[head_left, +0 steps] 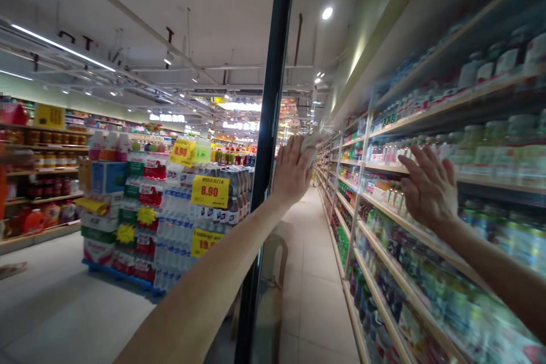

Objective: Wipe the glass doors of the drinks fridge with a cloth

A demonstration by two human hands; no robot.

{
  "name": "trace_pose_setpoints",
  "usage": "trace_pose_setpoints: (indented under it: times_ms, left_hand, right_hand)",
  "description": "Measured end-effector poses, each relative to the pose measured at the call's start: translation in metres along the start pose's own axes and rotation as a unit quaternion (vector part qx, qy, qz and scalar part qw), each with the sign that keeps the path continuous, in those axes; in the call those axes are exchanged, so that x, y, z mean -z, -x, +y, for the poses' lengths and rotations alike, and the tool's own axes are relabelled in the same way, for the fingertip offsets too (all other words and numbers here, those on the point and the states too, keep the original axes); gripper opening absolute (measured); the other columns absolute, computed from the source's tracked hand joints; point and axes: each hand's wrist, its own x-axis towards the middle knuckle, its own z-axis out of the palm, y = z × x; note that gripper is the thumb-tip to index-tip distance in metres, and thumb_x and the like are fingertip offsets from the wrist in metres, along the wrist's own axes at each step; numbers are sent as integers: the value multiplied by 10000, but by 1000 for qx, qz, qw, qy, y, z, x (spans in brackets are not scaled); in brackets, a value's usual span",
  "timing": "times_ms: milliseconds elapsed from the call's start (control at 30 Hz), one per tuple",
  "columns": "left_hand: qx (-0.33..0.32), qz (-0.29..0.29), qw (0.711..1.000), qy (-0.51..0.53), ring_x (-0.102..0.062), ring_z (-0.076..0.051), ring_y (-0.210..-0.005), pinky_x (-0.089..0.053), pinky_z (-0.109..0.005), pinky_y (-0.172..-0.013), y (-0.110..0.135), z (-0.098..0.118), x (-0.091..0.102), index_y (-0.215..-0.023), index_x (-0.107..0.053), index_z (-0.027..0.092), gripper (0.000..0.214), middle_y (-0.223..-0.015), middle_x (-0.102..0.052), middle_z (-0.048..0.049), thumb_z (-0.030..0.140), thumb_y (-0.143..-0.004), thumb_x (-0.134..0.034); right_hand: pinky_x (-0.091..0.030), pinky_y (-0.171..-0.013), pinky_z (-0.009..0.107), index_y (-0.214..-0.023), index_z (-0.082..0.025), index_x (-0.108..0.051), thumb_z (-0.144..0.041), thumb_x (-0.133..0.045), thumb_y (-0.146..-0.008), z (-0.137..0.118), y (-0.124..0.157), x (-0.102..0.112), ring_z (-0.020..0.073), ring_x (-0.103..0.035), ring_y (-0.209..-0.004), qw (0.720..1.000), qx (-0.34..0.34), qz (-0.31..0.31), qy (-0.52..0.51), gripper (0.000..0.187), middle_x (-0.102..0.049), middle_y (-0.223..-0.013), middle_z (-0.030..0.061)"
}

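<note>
We have a pale cloth (pixel 314 140) bunched under the curled fingers of our left hand (pixel 293 169), against what looks like a glass pane (pixel 294 261), right of the black frame (pixel 274 68). Our right hand (pixel 430 186) spreads bare before bottle shelves (pixel 426 114); contact unclear. Probably mid-wipe; next stroke calls for flat, even pressure.

The left forearm (pixel 217 284) and right forearm (pixel 490 261) are bare and slim. Also bare are left hand (pixel 292 173) and right hand (pixel 430 190) (slightly blurred).
</note>
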Motion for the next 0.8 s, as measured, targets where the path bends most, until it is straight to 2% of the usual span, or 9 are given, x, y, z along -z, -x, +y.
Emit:
trace_pose_setpoints:
  times_ms: [133, 200, 267, 333, 433, 567, 667, 733, 800]
  left_hand:
    - [-315, -93, 944, 40, -167, -212, -1399, -227, -396, -1129, 89, 26, -1, -1203, -474, 229, 332, -1439, -365, -49, 279, -877, -437]
    - [-370, -115, 921, 45, -206, -193, -1389, -236, -375, -1126, 93, 24, -2, -1165, -497, 251, 295, -1431, -383, -20, 296, -879, -439]
    - [-279, -93, 955, 26, -225, -205, -1382, -260, -402, -1114, 62, 12, -4, -1199, -474, 243, 316, -1435, -375, -39, 307, -897, -409]
    - [-98, -37, 994, 0, -209, -228, -1387, -271, -441, -1105, 14, -2, -7, -1272, -415, 219, 369, -1443, -352, -77, 289, -912, -370]
    - [41, 4, 999, -10, -162, -261, -1398, -236, -462, -1119, -21, -9, -13, -1322, -369, 170, 428, -1463, -299, -128, 265, -906, -376]
    - [-163, -33, 986, 14, -93, -245, -1411, -201, -444, -1132, 41, 15, -20, -1309, -392, 190, 418, -1470, -300, -104, 277, -901, -398]
    - [-400, -112, 909, 47, -163, -172, -1400, -187, -358, -1146, 81, 23, -19, -1235, -474, 265, 342, -1450, -360, -4, 291, -903, -396]
    - [-380, -129, 915, 41, -195, -160, -1391, -209, -356, -1142, 69, 12, -15, -1231, -477, 286, 336, -1436, -381, 14, 292, -910, -379]
    - [-222, -94, 970, 25, -192, -182, -1393, -240, -408, -1130, 37, -3, -12, -1294, -416, 259, 383, -1439, -373, -24, 280, -915, -362]
  right_hand:
    - [-197, -1125, 413, -1268, -202, -501, -387, -321, -899, 2, 0, -4, 190, -294, -1364, 1000, 8, -6, 10, 450, -433, -1404, 99]
    - [-190, -1127, 413, -1281, -208, -486, -375, -327, -899, 1, 1, -5, 191, -284, -1368, 1000, 16, -4, 8, 446, -427, -1409, 97]
    - [-190, -1126, 415, -1299, -214, -465, -356, -327, -899, 0, 3, -6, 192, -281, -1369, 1000, 31, 6, 0, 446, -428, -1408, 98]
    - [-197, -1122, 418, -1327, -223, -430, -345, -327, -899, 1, 5, -6, 193, -288, -1366, 999, 42, 15, -10, 457, -436, -1401, 100]
    - [-209, -1117, 425, -1371, -245, -368, -342, -322, -899, 2, 7, -8, 194, -306, -1358, 998, 45, 24, -23, 484, -441, -1398, 95]
    - [-216, -1114, 434, -1392, -264, -330, -338, -323, -896, 3, 9, -10, 198, -302, -1360, 998, 50, 29, -32, 501, -434, -1405, 88]
    - [-219, -1112, 437, -1384, -253, -342, -341, -334, -889, 3, 9, -10, 205, -299, -1361, 998, 48, 23, -32, 502, -440, -1398, 102]
    - [-222, -1112, 435, -1378, -247, -350, -338, -333, -886, 3, 10, -10, 207, -306, -1358, 999, 40, 15, -28, 500, -449, -1389, 109]
    - [-224, -1113, 436, -1376, -246, -347, -337, -327, -882, 2, 10, -8, 205, -310, -1356, 999, 29, 6, -27, 503, -454, -1385, 109]
